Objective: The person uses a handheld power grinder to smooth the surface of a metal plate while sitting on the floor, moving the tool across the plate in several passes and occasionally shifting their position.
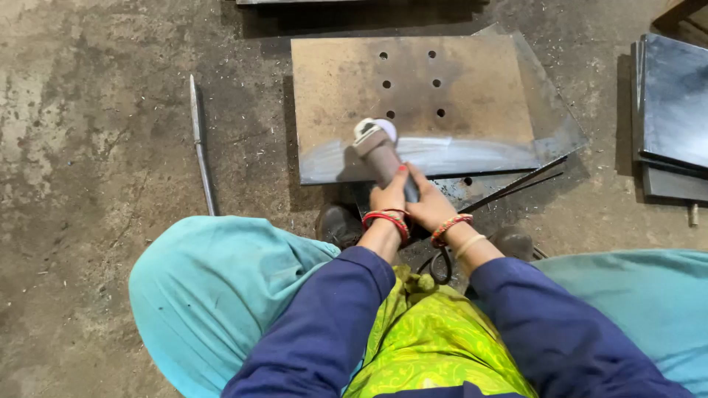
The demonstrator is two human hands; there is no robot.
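The grinder [377, 151] lies straight ahead of me, its long body pointing away from my wrists, its disc resting on the near edge of the steel plate [413, 96]. My left hand [389, 197] and right hand [430, 205] are both wrapped tight round its handle, side by side, about equally near. The grinder is dusty grey-brown. The plate is rusty, drilled with holes, ground bright along the near strip. It rests on a concrete floor [88, 133], a thin rod [200, 147] off to the left.

Metalworking workshop: stained concrete floor [96, 110], drilled rusty steel plate [413, 96] at 12 o'clock, stacked dark steel sheets [675, 103] at 2 o'clock, grey angle grinder [376, 147] on plate.
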